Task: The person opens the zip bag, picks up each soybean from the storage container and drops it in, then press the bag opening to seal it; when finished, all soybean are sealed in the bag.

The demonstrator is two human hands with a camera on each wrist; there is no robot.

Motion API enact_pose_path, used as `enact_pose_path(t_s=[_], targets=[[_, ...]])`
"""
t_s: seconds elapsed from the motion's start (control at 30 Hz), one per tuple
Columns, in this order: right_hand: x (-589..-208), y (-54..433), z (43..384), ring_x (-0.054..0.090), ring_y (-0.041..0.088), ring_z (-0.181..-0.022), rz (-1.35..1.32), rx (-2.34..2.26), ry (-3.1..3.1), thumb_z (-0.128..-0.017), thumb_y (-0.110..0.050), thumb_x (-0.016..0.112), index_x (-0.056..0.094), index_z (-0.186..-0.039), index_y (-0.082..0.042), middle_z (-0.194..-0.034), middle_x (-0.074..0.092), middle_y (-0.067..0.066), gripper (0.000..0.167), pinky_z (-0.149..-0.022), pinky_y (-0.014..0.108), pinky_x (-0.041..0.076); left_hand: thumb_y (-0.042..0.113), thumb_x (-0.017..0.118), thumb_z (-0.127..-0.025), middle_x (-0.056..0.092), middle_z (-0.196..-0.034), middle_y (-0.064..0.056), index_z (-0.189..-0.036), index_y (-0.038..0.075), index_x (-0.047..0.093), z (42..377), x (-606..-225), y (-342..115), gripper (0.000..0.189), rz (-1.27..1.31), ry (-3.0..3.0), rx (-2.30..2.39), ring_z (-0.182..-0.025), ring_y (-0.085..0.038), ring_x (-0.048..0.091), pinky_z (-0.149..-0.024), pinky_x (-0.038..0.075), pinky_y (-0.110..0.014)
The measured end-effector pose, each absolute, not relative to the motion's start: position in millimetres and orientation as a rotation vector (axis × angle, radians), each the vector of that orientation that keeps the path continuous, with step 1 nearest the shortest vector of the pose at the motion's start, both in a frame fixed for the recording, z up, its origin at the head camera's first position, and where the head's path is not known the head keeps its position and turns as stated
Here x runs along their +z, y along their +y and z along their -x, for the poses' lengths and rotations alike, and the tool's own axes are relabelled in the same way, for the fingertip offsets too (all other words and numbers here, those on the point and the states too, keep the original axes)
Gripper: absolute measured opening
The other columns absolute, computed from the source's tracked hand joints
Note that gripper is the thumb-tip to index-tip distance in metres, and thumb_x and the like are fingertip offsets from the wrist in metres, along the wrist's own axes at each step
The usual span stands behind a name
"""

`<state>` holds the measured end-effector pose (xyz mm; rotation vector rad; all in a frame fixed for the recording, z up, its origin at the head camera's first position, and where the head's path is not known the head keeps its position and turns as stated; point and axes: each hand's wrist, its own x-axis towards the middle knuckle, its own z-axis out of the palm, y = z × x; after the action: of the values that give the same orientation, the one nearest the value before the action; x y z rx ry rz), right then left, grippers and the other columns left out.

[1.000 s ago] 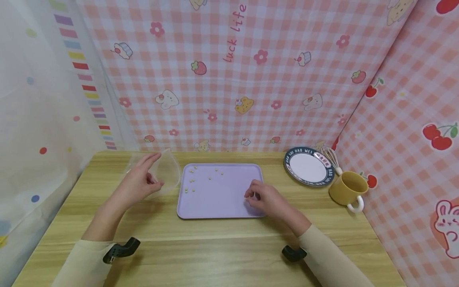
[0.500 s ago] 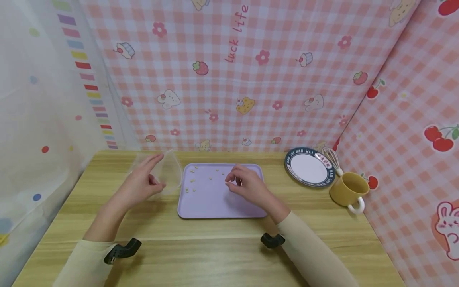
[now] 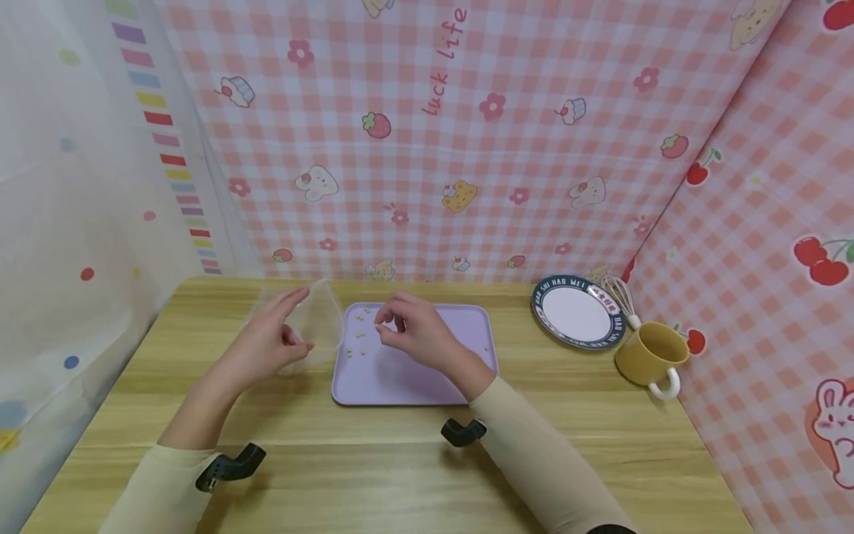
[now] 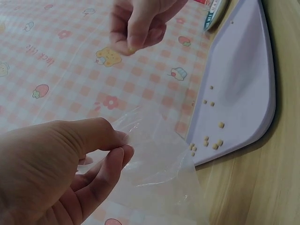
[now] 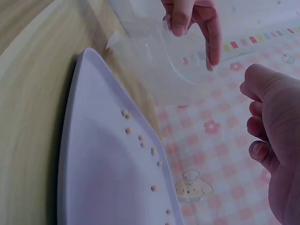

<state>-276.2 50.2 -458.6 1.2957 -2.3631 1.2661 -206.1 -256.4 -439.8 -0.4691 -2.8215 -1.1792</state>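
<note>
My left hand (image 3: pixel 267 345) holds a clear plastic bag (image 3: pixel 323 326) by its rim, thumb and fingers spread so the mouth gapes toward the tray. A lilac tray (image 3: pixel 414 389) lies flat beside the bag, with several small yellow beans (image 4: pixel 221 125) scattered mostly over its left part. Above the tray's left half is my right hand (image 3: pixel 422 334), thumb and forefinger pinched together and the other fingers curled. A speck of yellow bean (image 4: pixel 132 49) shows at those fingertips in the left wrist view. In the right wrist view, the bag (image 5: pixel 154 61) hangs just past the tray's end.
At the back right a white plate (image 3: pixel 577 313) with a dark lettered rim rests on the wooden table (image 3: pixel 347 475). A whisk (image 3: pixel 620 297) and a yellow mug (image 3: pixel 650 356) with a white handle stand next to it. Patterned cloth walls (image 3: pixel 400 148) enclose the back and sides.
My right hand has travelled left across the tray, from its right edge toward the bag, fingertips still pinched. The left hand stays nearly in place with the bag.
</note>
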Motion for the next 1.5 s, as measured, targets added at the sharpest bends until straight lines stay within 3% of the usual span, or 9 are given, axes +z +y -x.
enact_pose_path(t_s=[0.33,0.53,1.0,1.33,1.5], targets=[[-450,12,280,0.059,0.017,-0.078,-1.334,1.142,-2.355,-0.097,-0.004,0.079,0.079,-0.102,-0.004,-0.095,0.067,0.005,0.005,-0.070,0.022,0.048,-0.007,0.084,-0.090,0.033,-0.171,-0.028,-0.170,-0.006,0.031,205,-437,-254,0.096,0.492,-2.813,-1.185,-0.076,-0.015,0.070,-0.067,0.061,-0.027],[-448,-9,282,0.067,0.021,-0.085,-1.395,1.014,-2.410,-0.101,-0.007,0.081,0.080,-0.105,-0.007,-0.100,0.068,0.002,0.004,-0.072,0.018,0.049,-0.007,0.083,-0.090,0.031,-0.172,-0.028,-0.171,-0.005,0.029,206,-437,-251,0.097,0.490,-2.822,-1.212,-0.076,-0.015,0.070,-0.065,0.061,-0.027],[-457,-33,287,0.070,0.019,-0.089,-1.254,1.003,-2.441,-0.104,-0.009,0.078,0.079,-0.110,-0.006,-0.108,0.072,0.005,0.007,-0.074,0.017,0.051,-0.008,0.083,-0.090,0.027,-0.174,-0.030,-0.171,-0.006,0.027,206,-436,-247,0.098,0.508,-2.817,-1.232,-0.076,-0.015,0.071,-0.064,0.061,-0.027],[-458,-37,285,0.060,0.012,-0.078,-1.221,1.022,-2.404,-0.104,-0.012,0.080,0.081,-0.119,-0.006,-0.111,0.070,0.005,0.017,-0.069,0.016,0.048,-0.006,0.083,-0.092,0.029,-0.173,-0.028,-0.171,-0.004,0.028,207,-436,-248,0.097,0.503,-2.829,-1.207,-0.076,-0.014,0.070,-0.064,0.060,-0.028],[-457,-36,283,0.062,0.015,-0.080,-1.226,1.041,-2.392,-0.103,-0.011,0.081,0.081,-0.119,-0.005,-0.110,0.070,0.005,0.017,-0.070,0.015,0.047,-0.006,0.083,-0.092,0.029,-0.173,-0.029,-0.171,-0.005,0.028,206,-435,-249,0.097,0.503,-2.828,-1.214,-0.077,-0.014,0.071,-0.064,0.060,-0.028]])
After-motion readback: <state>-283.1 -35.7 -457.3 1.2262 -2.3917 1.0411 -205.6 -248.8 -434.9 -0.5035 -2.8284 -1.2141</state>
